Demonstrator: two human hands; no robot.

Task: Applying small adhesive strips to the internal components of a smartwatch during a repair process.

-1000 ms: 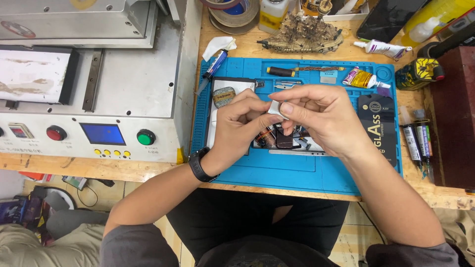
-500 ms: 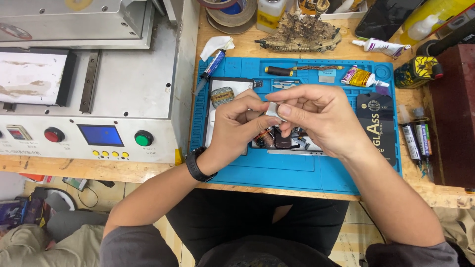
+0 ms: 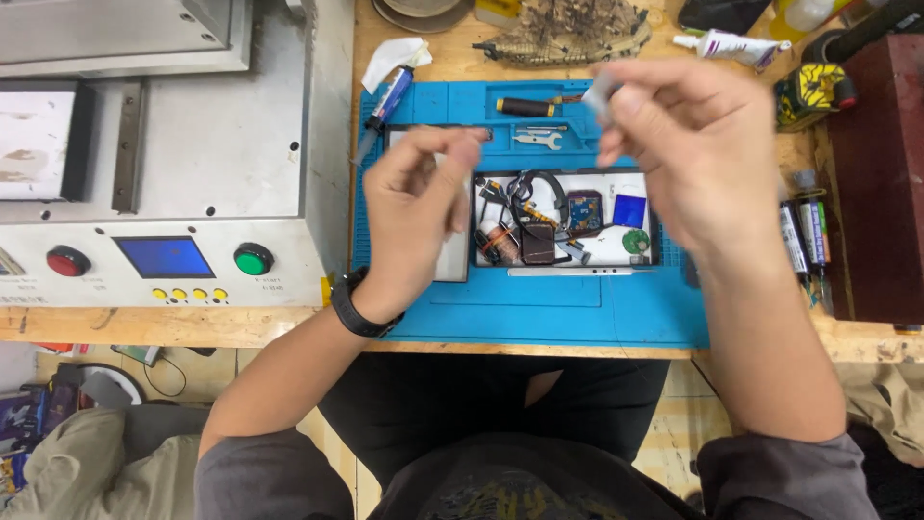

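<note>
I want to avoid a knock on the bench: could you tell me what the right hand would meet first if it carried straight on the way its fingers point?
The right hand points up-left, so probably the dark-handled tool on the blue mat; height is unclear.

Single head-worn cam, looked nearly straight down over the bench edge, close range. Frame ran from the person's lap at the bottom to the back of the blue work mat (image 3: 539, 313) at the top. Grey machine (image 3: 221, 144) filled the left third, dark red box (image 3: 881, 183) clipped the right edge. No second view, so nothing overlapped.
</note>
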